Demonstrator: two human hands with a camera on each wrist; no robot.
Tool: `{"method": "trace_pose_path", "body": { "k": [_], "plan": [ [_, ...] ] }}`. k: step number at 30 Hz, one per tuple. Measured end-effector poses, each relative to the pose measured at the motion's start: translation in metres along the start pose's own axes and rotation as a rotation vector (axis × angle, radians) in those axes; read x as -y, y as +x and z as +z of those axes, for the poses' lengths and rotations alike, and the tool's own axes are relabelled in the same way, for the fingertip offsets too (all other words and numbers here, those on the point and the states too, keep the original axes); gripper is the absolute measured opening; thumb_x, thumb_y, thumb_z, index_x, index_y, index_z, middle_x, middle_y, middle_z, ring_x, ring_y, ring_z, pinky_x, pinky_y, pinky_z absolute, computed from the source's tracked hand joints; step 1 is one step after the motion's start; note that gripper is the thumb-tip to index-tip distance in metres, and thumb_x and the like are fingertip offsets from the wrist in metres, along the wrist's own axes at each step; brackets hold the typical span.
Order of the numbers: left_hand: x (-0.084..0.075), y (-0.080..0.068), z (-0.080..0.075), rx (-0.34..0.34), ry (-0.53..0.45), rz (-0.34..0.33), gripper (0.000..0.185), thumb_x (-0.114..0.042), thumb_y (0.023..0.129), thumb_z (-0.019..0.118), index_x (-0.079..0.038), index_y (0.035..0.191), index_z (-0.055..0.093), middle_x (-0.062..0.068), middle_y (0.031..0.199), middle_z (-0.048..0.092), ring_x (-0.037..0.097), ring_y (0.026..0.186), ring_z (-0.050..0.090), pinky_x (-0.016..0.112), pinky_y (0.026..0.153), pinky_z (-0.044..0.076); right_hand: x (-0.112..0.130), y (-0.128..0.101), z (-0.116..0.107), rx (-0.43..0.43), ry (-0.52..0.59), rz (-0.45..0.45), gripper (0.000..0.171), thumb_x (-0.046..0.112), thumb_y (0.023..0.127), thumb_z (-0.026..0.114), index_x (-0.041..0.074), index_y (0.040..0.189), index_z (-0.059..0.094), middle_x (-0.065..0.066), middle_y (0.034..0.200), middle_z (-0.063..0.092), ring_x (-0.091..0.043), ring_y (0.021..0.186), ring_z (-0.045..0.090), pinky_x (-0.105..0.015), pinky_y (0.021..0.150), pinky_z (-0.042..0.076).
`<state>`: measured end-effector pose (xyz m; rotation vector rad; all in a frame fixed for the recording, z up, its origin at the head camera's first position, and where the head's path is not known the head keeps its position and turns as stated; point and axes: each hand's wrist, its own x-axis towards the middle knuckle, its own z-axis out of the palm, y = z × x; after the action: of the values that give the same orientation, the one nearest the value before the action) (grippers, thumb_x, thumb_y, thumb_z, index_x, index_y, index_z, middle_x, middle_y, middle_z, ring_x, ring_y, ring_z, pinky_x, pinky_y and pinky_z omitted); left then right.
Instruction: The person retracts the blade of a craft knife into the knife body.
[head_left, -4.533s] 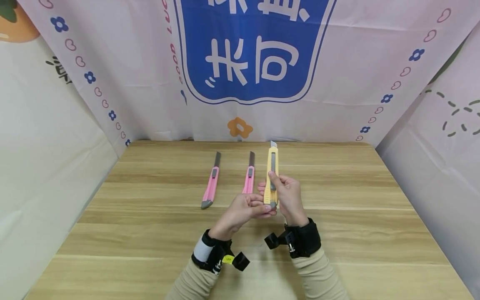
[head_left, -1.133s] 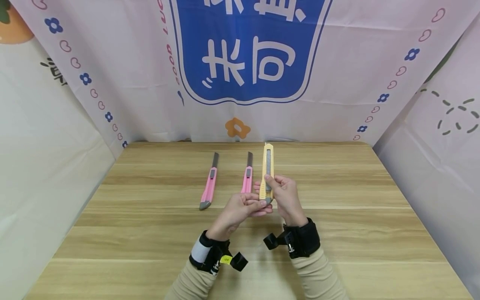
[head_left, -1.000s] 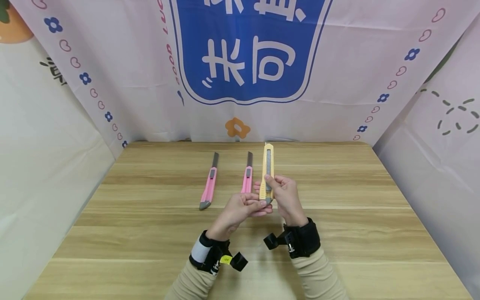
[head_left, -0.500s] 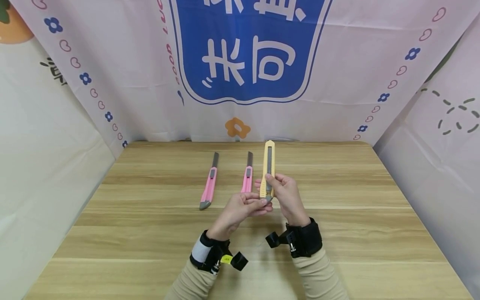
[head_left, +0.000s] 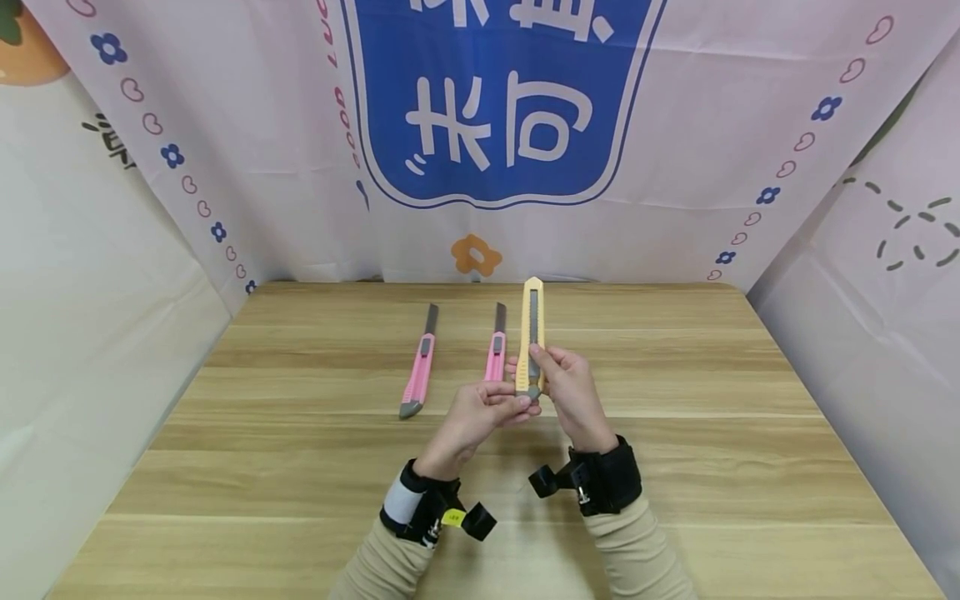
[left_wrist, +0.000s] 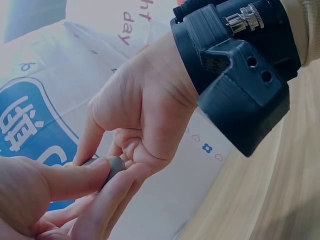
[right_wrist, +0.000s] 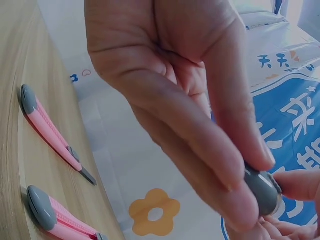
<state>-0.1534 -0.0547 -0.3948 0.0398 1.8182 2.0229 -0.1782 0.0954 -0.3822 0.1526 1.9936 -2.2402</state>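
A: Behind the wooden surface (head_left: pixel 285 475) hangs a pale cloth (head_left: pixel 300 208), printed with a big blue sign (head_left: pixel 480 187) and an orange flower (head_left: pixel 491 256). But where is the yellow knife (head_left: pixel 527 337)?

B: It is between the two hands, above the surface, and its tip points toward the cloth.

A: How do the fingers hold it?

B: The left hand (head_left: pixel 474 415) pinches the grey end (left_wrist: pixel 117 165) of the handle, with the thumb on top. The right hand (head_left: pixel 573 393) grips the handle higher up; its thumb lies on the front, its other fingers go behind.

A: And the pink knives?

B: Two lie on the surface with their blades out: one farther to the left (head_left: pixel 420 371), the other (head_left: pixel 496 354) just beyond the left hand (in the head view, this hand covers its lower end).
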Motion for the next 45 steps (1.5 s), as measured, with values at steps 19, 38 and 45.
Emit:
{"method": "trace_pose_path", "body": {
  "k": [19, 38, 45],
  "plan": [
    [-0.0008, -0.0004, 0.0008, 0.017, 0.019, 0.007, 0.026, -0.003, 0.092, 0.061, 0.008, 0.115, 0.064, 0.021, 0.104, 0.074, 0.010, 0.085, 0.074, 0.028, 0.085, 0.061, -0.0015, -0.0004, 0.0005, -0.052, 0.012, -0.028, 0.032, 0.014, 0.099, 0.051, -0.014, 0.113, 0.060, 0.012, 0.071, 0.069, -0.003, 0.066, 0.064, -0.016, 0.060, 0.053],
    [0.0001, 0.0006, -0.0006, 0.014, 0.006, -0.039, 0.027, -0.004, 0.091, 0.062, 0.008, 0.115, 0.063, 0.024, 0.108, 0.072, 0.010, 0.085, 0.074, 0.041, 0.098, 0.054, -0.0049, 0.0012, 0.0001, -0.024, -0.009, -0.040, 0.031, 0.008, 0.099, 0.050, -0.018, 0.113, 0.059, 0.009, 0.076, 0.065, -0.001, 0.065, 0.064, -0.014, 0.060, 0.054],
    [-0.0006, 0.0004, -0.0015, 0.008, -0.001, -0.044, 0.026, -0.004, 0.091, 0.062, 0.009, 0.115, 0.063, 0.024, 0.107, 0.072, 0.010, 0.084, 0.074, 0.029, 0.088, 0.060, -0.0050, 0.0012, 0.0013, -0.024, -0.018, -0.017, 0.030, 0.005, 0.098, 0.051, -0.013, 0.119, 0.059, -0.002, 0.090, 0.068, -0.002, 0.073, 0.066, -0.015, 0.065, 0.056]
  ]
}}
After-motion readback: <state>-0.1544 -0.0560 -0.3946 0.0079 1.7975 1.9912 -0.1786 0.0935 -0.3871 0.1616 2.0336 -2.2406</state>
